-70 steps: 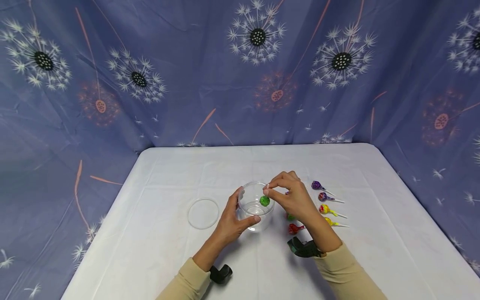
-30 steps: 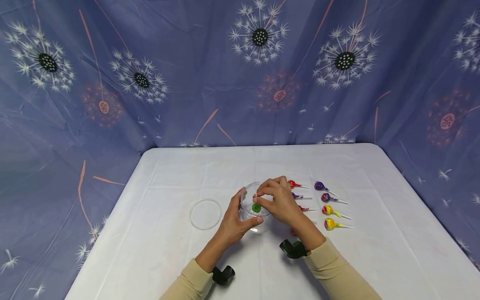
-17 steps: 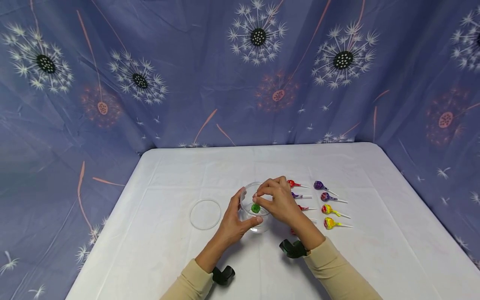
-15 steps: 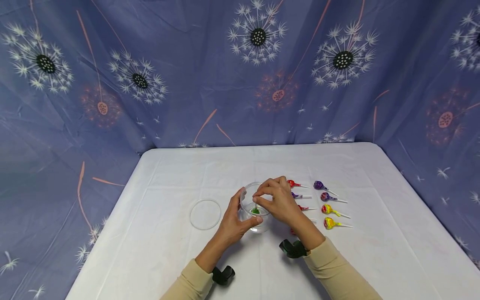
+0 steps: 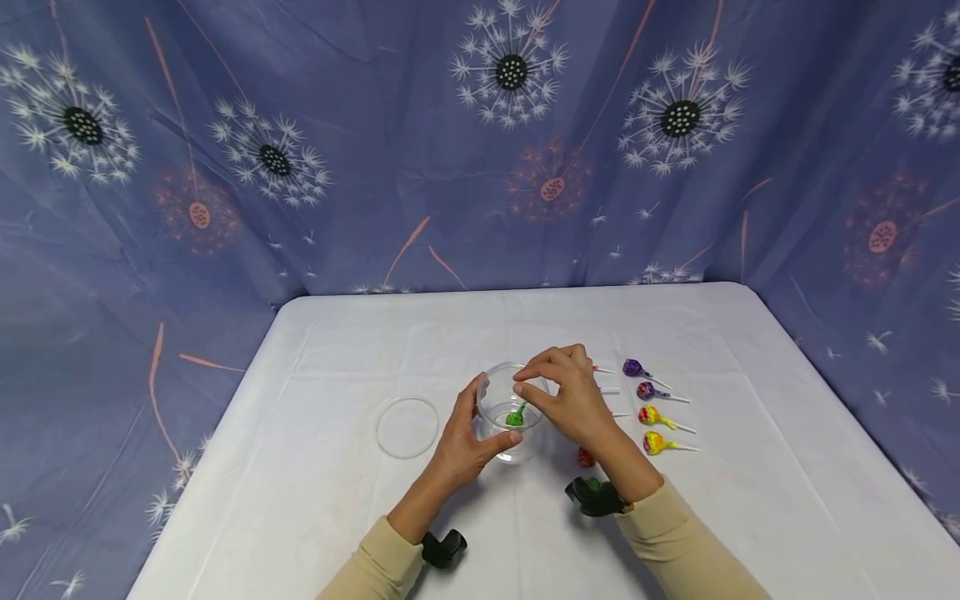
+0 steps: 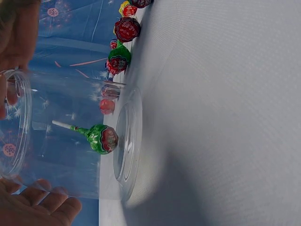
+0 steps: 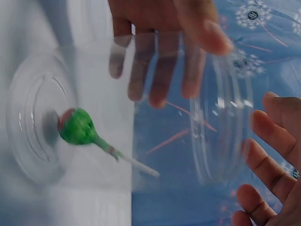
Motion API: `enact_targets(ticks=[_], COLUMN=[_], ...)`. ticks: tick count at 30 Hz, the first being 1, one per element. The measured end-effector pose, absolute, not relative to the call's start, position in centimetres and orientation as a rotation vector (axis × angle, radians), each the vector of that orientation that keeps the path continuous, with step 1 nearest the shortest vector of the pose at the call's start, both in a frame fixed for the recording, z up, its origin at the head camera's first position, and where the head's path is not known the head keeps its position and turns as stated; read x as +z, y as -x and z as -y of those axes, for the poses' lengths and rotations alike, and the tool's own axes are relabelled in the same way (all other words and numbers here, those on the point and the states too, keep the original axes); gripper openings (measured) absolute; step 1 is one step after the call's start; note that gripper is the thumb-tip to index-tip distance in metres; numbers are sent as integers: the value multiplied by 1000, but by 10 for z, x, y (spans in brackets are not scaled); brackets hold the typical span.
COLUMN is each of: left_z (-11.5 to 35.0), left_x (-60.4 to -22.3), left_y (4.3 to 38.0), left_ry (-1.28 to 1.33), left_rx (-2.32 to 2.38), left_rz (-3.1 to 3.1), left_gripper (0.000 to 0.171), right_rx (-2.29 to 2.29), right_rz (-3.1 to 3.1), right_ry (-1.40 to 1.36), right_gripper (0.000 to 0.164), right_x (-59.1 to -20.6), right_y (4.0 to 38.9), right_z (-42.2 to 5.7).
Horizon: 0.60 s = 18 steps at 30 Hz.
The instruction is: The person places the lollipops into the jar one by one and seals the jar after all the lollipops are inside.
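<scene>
My left hand (image 5: 459, 450) grips the side of a clear plastic jar (image 5: 491, 408), which stands upright on the table with its mouth uncovered. Inside, a green-wrapped lollipop (image 6: 101, 137) leans with its candy end at the bottom and its white stick pointing up; no finger touches it. Just over the jar's rim, my right hand (image 5: 567, 396) hovers with thumb and fingers parted, holding nothing. In the right wrist view, the fingers of the right hand (image 7: 275, 160) lie beside the rim, apart from the stick.
Right of the jar, lollipops lie in two columns. Purple (image 5: 633, 367) and yellow (image 5: 654, 442) ones show plainly in the outer column; my right hand and forearm partly hide the inner one. A round clear lid (image 5: 407, 427) lies left of the jar on the white-covered table (image 5: 337, 358).
The right hand brought the green lollipop down into the jar and let it go; its fingers have parted and drawn slightly up and right. The left hand stays on the jar.
</scene>
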<state>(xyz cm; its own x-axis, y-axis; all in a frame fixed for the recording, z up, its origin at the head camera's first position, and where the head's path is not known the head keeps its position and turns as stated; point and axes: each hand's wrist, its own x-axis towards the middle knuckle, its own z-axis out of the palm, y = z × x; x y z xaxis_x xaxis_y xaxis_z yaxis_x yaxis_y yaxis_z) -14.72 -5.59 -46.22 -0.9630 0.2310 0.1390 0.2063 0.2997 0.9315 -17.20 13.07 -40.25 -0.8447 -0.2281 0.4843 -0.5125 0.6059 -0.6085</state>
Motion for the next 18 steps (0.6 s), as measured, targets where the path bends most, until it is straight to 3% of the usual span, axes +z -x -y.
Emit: enact_targets(ticks=[18], left_z=[54], left_x=[-461], left_y=[147], left_ry=[-394], left_rx=[1785], left_rz=[-2528], left_gripper=[94], right_rx=[1008], right_rz=[2531], right_ry=[-374], right_gripper=[13], right_x=[-402], right_y=[145], right_z=[-198])
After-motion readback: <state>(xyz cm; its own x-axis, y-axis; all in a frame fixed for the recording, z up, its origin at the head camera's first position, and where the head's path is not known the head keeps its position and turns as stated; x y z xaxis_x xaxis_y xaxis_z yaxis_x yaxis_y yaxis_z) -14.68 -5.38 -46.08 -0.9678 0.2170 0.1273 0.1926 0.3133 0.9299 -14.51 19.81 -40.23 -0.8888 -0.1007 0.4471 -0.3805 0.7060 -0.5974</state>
